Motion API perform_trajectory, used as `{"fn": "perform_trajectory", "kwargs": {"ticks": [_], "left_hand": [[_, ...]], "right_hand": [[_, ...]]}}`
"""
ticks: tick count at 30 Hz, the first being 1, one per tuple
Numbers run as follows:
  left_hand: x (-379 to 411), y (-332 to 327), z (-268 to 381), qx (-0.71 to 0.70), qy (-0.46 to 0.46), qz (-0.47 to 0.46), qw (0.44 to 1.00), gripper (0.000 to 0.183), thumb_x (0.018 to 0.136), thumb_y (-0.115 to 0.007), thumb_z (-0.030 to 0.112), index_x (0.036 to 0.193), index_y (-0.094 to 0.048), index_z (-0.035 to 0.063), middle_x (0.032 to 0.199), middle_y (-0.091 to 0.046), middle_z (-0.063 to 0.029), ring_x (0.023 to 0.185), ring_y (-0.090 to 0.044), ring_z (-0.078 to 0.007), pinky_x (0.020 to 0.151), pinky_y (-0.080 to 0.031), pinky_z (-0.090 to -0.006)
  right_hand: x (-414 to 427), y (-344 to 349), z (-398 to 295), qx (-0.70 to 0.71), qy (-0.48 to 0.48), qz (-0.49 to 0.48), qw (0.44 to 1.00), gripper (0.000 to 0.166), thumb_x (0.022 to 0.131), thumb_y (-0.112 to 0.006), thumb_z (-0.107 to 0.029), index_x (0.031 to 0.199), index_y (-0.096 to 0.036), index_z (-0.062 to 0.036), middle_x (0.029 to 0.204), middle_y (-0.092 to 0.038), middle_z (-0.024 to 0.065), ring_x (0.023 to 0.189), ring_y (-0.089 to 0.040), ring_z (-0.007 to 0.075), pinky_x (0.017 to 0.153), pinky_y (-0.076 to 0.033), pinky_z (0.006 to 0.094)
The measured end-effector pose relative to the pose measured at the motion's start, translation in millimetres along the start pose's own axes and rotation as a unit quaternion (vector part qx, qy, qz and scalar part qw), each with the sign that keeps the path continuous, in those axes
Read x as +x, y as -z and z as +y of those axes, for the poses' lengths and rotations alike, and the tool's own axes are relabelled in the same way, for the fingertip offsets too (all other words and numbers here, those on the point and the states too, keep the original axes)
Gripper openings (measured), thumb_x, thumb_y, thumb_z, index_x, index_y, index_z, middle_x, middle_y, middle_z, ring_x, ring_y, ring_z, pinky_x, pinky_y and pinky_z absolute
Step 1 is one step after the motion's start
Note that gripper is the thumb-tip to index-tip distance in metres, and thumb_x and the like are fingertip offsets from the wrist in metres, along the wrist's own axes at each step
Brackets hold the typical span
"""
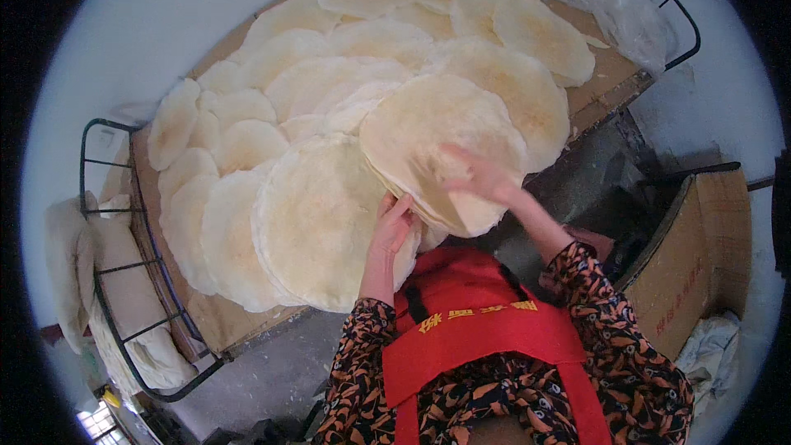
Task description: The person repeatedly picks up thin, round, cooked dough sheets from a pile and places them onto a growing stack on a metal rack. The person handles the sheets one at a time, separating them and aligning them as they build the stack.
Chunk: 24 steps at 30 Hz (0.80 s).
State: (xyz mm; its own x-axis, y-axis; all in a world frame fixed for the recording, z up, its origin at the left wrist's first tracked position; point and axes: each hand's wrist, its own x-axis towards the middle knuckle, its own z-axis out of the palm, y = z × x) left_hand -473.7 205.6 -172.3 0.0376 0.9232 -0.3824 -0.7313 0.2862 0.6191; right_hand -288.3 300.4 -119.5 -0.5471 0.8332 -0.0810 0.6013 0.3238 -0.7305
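Observation:
My left hand (393, 221) pinches the near left edge of a small stack of large, thin round flatbreads (445, 114), thumb on top. The stack is tilted, and its near edge folds downward. My right hand (485, 178) is blurred, its fingers spread over the top flatbread; whether it touches the surface is hard to tell. Just left of the stack lies another pile of flatbreads (321, 216), close by my left wrist. Many more pale rounds with browned middles (371, 37) overlap across a cardboard-covered bed (213, 321).
Green metal bed rails stand at the left end (126, 269) and far right end (695, 25). Clear plastic sheeting (618, 6) bunches at the far right. A tall cardboard box (692, 259) stands to my right. Folded bedding (123, 296) lies beyond the left rail.

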Motion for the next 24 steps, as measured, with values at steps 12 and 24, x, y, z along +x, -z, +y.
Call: {"fn": "perform_trajectory", "kwargs": {"ticks": [12,24], "left_hand": [[-5,-20,19,0.151,0.014,0.123,0.981,0.033,0.084,-0.052,0.018,0.114,-0.044,0.0067,0.098,-0.054,-0.0039,0.08,-0.053,-0.0129,0.064,-0.047,-0.0278],[-13,-47,5,0.017,-0.043,0.207,0.977,0.036,0.083,-0.051,0.012,0.117,-0.041,0.0023,0.105,-0.052,-0.0091,0.09,-0.054,-0.0194,0.07,-0.047,-0.0353]], "right_hand": [[1,-63,-22,0.073,0.038,-0.039,0.996,0.071,0.066,-0.066,-0.038,0.123,-0.041,-0.005,0.129,-0.037,0.0193,0.118,-0.037,0.03,0.098,-0.029,0.0345],[30,-23,7,0.202,0.031,-0.24,0.949,0.069,0.072,-0.062,-0.032,0.129,-0.034,-0.0052,0.13,-0.038,0.0143,0.117,-0.039,0.0267,0.097,-0.031,0.0333]]}}
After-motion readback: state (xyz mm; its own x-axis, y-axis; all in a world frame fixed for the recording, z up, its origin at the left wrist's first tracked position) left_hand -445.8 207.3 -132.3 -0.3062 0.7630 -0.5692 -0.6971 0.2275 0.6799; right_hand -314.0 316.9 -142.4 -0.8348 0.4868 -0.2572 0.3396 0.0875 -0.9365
